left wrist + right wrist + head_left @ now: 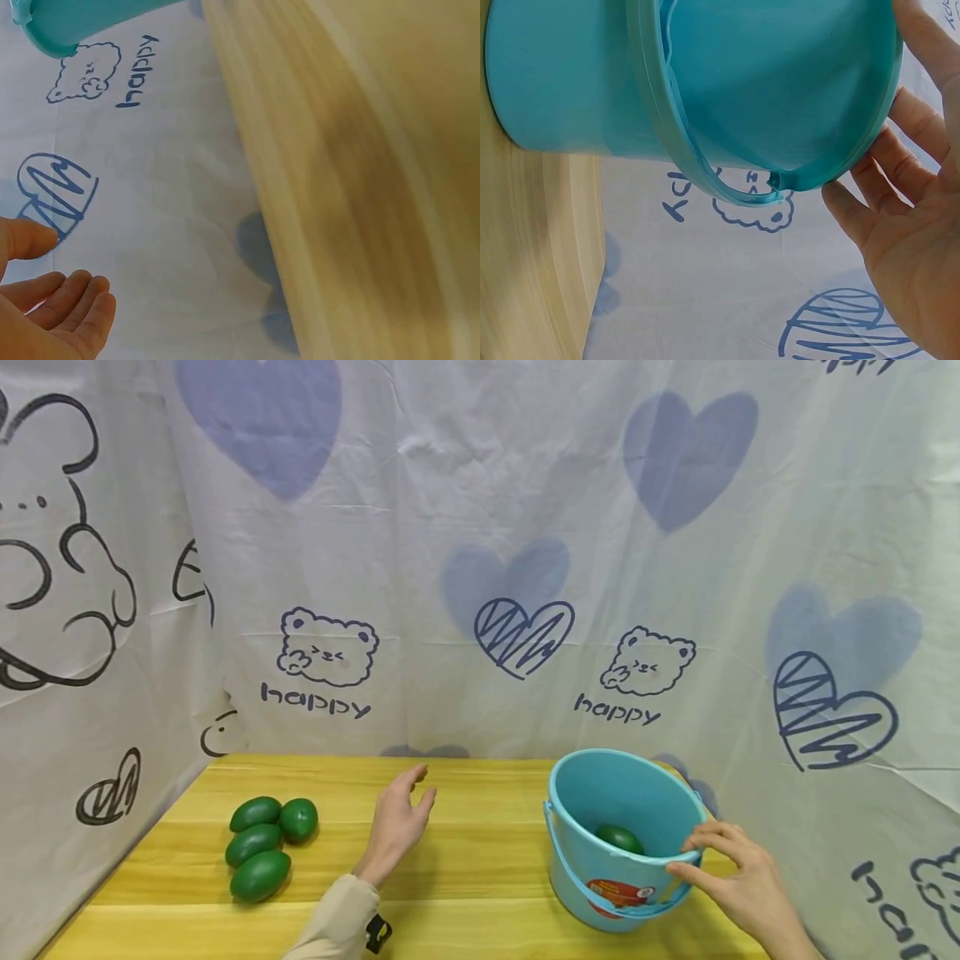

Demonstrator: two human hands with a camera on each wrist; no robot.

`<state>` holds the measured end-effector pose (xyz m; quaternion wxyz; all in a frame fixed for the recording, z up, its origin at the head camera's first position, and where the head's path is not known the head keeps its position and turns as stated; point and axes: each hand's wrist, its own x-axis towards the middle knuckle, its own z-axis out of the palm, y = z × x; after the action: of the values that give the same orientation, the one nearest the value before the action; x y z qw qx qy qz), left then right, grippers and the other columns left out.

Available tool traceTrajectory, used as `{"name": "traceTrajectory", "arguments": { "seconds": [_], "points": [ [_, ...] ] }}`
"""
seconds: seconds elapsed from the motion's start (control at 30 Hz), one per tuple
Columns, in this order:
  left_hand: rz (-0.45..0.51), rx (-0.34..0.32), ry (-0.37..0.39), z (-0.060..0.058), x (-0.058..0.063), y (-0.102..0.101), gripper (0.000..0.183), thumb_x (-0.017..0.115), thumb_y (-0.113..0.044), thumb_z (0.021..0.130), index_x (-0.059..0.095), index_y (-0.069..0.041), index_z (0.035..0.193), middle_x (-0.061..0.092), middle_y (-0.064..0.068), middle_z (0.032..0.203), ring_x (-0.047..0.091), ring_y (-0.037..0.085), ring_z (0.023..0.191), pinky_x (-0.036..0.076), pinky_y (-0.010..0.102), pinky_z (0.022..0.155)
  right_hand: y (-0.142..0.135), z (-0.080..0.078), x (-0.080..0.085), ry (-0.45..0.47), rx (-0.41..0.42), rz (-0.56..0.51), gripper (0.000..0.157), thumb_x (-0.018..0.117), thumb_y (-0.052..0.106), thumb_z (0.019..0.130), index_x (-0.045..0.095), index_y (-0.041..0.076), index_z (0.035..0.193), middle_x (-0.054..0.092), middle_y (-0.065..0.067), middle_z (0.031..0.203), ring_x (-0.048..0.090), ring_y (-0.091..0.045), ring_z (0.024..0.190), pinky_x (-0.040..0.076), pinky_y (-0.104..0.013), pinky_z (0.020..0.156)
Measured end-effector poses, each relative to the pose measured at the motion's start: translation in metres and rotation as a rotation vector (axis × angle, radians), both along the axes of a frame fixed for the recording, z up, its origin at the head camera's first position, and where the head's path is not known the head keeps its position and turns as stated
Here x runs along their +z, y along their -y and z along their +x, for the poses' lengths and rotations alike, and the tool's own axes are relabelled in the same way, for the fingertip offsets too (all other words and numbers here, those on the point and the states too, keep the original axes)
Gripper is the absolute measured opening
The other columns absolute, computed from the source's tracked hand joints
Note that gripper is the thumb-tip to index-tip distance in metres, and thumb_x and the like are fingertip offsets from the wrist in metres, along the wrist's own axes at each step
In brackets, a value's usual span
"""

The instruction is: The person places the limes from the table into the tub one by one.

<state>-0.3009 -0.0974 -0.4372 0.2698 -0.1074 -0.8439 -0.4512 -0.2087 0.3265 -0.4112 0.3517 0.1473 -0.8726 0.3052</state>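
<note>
A light blue plastic bucket (592, 868) with a red label stands on the right side of the table. One glossy green avocado-like fruit (618, 838) lies inside it. My right hand (742, 868) holds the bucket's rim at its right side, thumb and fingers spread along the edge; the right wrist view shows the fingertips (836, 196) at the rim. Over the middle of the table, my left hand (397, 822) is held with fingers apart from the thumb and nothing in it. Several more green fruits (261, 875) lie grouped to its left.
The wooden table (480, 852) has a yellow grain. A pale cloth (420, 552) printed with hearts and bears hangs behind it and along both sides. The bucket's handle (577, 881) hangs down over its front.
</note>
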Motion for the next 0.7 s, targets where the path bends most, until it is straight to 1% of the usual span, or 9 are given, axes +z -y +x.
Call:
{"name": "traceTrajectory", "arguments": {
  "seconds": [0.17, 0.3, 0.43, 0.53, 0.7],
  "points": [
    [0.002, 0.028, 0.057, 0.004, -0.004, 0.021, 0.039, 0.066, -0.01, 0.093, 0.059, 0.002, 0.13, 0.064, 0.021, 0.125, 0.063, 0.038, 0.111, 0.053, 0.047, 0.093, -0.001, 0.0, 0.0, 0.004, -0.007, 0.003, 0.031, 0.092, 0.014, 0.062, 0.07, 0.027, 0.08, 0.061, 0.009, 0.098, 0.042, 0.017, 0.102, 0.029, -0.002, 0.088],
    [0.007, 0.064, 0.099, 0.007, -0.001, 0.038, 0.04, 0.065, -0.013, 0.094, 0.059, 0.003, 0.13, 0.065, 0.022, 0.124, 0.063, 0.039, 0.111, 0.053, 0.048, 0.093, -0.001, -0.001, 0.0, -0.004, -0.007, -0.003, 0.031, 0.092, 0.013, 0.061, 0.07, 0.025, 0.079, 0.061, 0.009, 0.098, 0.042, 0.016, 0.102, 0.028, -0.002, 0.088],
    [0.01, 0.072, 0.154, 0.011, 0.002, 0.053, 0.042, 0.062, -0.017, 0.096, 0.057, 0.002, 0.133, 0.063, 0.022, 0.128, 0.061, 0.04, 0.115, 0.052, 0.05, 0.094, 0.0, -0.002, -0.001, -0.017, -0.004, -0.013, 0.031, 0.093, 0.013, 0.06, 0.071, 0.024, 0.079, 0.061, 0.01, 0.098, 0.043, 0.015, 0.103, 0.028, -0.001, 0.089],
    [-0.008, 0.082, 0.193, 0.017, 0.002, 0.062, 0.044, 0.06, -0.019, 0.097, 0.054, 0.001, 0.136, 0.061, 0.022, 0.131, 0.059, 0.041, 0.118, 0.051, 0.051, 0.096, 0.0, -0.002, -0.001, -0.03, 0.007, -0.018, 0.032, 0.093, 0.011, 0.059, 0.071, 0.023, 0.079, 0.061, 0.009, 0.097, 0.043, 0.015, 0.103, 0.027, 0.0, 0.09],
    [-0.064, 0.114, 0.229, 0.028, 0.001, 0.079, 0.047, 0.059, -0.02, 0.098, 0.051, 0.001, 0.139, 0.059, 0.023, 0.133, 0.058, 0.041, 0.119, 0.05, 0.052, 0.096, 0.0, -0.002, -0.001, -0.043, 0.013, -0.017, 0.033, 0.093, 0.009, 0.057, 0.071, 0.023, 0.079, 0.061, 0.009, 0.097, 0.044, 0.016, 0.102, 0.027, 0.001, 0.09]
  ]
}}
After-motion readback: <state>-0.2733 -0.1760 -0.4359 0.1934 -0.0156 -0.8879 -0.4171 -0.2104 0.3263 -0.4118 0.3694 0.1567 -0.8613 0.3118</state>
